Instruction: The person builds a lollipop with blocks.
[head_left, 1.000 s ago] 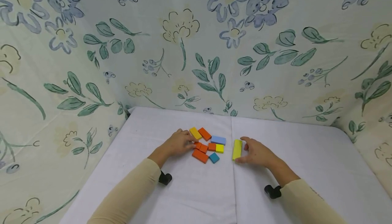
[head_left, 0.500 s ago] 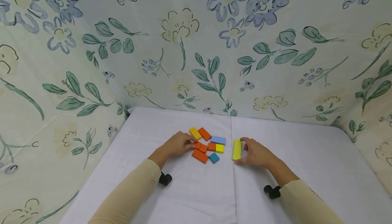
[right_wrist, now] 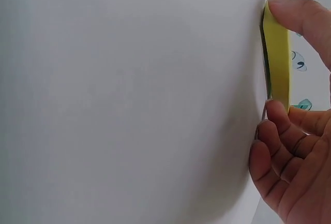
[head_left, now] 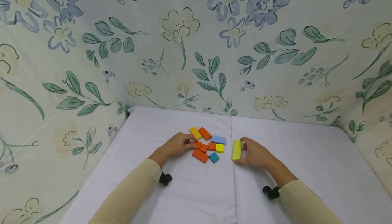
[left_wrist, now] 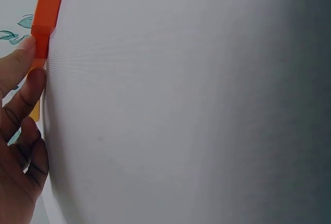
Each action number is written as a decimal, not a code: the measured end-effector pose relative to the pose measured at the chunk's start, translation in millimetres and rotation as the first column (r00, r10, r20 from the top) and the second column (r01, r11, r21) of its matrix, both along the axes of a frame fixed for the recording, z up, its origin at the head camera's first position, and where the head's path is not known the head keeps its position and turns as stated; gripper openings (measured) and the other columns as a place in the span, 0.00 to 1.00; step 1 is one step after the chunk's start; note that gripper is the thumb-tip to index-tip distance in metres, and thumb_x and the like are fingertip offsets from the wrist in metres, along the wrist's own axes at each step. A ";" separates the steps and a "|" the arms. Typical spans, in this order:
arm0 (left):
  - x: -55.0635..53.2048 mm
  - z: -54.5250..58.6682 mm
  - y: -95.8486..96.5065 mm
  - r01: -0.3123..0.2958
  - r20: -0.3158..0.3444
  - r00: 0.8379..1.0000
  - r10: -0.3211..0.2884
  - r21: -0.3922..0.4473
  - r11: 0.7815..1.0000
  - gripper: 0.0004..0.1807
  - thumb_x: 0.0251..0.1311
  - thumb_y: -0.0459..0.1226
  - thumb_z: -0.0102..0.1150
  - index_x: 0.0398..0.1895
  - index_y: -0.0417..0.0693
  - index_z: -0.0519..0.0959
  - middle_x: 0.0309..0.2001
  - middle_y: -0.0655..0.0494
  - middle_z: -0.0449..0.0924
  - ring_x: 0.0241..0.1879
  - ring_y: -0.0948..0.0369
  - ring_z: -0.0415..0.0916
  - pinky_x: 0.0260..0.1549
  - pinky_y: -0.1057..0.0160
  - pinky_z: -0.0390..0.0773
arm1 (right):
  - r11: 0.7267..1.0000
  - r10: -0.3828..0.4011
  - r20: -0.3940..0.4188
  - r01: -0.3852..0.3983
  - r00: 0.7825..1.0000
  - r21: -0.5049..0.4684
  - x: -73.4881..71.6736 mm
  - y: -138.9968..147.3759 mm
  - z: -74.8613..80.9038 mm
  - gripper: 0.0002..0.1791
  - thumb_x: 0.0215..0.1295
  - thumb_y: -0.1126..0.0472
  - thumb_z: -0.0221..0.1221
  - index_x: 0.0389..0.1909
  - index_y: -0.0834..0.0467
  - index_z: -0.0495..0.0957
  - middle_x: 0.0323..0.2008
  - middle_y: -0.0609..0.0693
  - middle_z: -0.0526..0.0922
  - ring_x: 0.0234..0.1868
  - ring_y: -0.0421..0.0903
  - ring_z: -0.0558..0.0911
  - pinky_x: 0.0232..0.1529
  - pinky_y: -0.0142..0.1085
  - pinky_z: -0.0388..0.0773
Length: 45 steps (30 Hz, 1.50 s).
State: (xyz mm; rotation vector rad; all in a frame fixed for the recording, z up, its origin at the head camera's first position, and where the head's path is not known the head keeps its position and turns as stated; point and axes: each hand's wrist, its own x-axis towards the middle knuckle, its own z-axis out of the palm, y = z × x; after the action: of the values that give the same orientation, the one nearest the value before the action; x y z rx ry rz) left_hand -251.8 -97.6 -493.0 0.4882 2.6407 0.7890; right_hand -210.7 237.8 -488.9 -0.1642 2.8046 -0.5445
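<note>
In the head view, we see a small orange block [head_left: 197,145] only partly, the left hand [head_left: 177,144] covering one end. The faint marks on the right sleeve [head_left: 306,200] are too small for us to read. In the right wrist view, we find the right hand [right_wrist: 302,167] cropped by the right edge, its thumb hiding part of a lime block [right_wrist: 279,53].

Seen from the head, a long lime-yellow block [head_left: 237,149] runs roughly twelve to six o'clock, pinched at its ends by the right hand [head_left: 256,153]. Well apart, toward nine o'clock, the left hand [head_left: 177,144] pinches a small orange block [head_left: 197,145], its neighbouring orange block [head_left: 203,148] at four o'clock.
</note>
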 end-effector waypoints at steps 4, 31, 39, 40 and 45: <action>0.3 -1.7 -0.3 -0.007 -0.004 1.000 0.007 -0.001 1.000 0.17 0.68 0.49 0.64 0.58 0.63 0.83 0.40 0.60 0.78 0.42 0.59 0.72 0.47 0.59 0.77 | 1.000 0.007 -0.010 -0.007 1.000 -0.023 2.8 -4.0 0.6 0.58 0.42 0.37 0.78 0.70 0.62 0.66 0.42 0.50 0.78 0.39 0.46 0.75 0.42 0.39 0.78; 2.8 -0.8 -0.9 -0.018 0.012 1.000 0.018 0.013 1.000 0.17 0.69 0.49 0.63 0.59 0.64 0.81 0.37 0.58 0.77 0.38 0.59 0.72 0.39 0.61 0.74 | 0.974 0.225 -0.008 -0.225 0.974 -0.007 53.0 -63.5 15.2 0.60 0.39 0.25 0.73 0.71 0.54 0.68 0.38 0.40 0.75 0.39 0.38 0.72 0.38 0.35 0.74; 2.0 -4.0 -2.0 -0.016 -0.006 1.000 0.016 0.024 1.000 0.17 0.68 0.49 0.64 0.58 0.64 0.82 0.36 0.59 0.77 0.37 0.59 0.72 0.38 0.61 0.73 | 0.951 0.308 0.001 -0.308 0.951 0.003 62.9 -75.9 10.8 0.58 0.43 0.20 0.67 0.68 0.54 0.69 0.38 0.38 0.75 0.39 0.37 0.72 0.38 0.34 0.75; 2.0 -4.2 -2.1 -0.016 -0.007 1.000 0.016 0.026 1.000 0.17 0.68 0.49 0.64 0.58 0.64 0.82 0.36 0.59 0.77 0.37 0.59 0.73 0.38 0.61 0.73 | 0.949 0.316 0.004 -0.316 0.949 0.001 63.8 -76.9 10.0 0.57 0.43 0.20 0.67 0.68 0.53 0.69 0.39 0.38 0.75 0.39 0.37 0.73 0.38 0.34 0.75; 1.6 -5.1 -1.9 -0.020 -0.007 1.000 0.020 0.030 0.999 0.16 0.68 0.49 0.63 0.58 0.65 0.82 0.36 0.59 0.77 0.37 0.58 0.73 0.38 0.61 0.73 | 0.941 0.338 0.014 -0.339 0.941 0.010 68.4 -81.5 7.4 0.58 0.43 0.19 0.66 0.69 0.54 0.68 0.40 0.38 0.76 0.39 0.37 0.73 0.39 0.35 0.77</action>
State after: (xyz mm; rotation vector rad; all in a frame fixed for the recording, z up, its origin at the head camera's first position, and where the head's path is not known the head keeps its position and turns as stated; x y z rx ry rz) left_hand -250.2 -99.4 -498.2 0.4746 2.6475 0.8359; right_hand -142.3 156.3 -481.5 -0.6251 2.6811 -0.4415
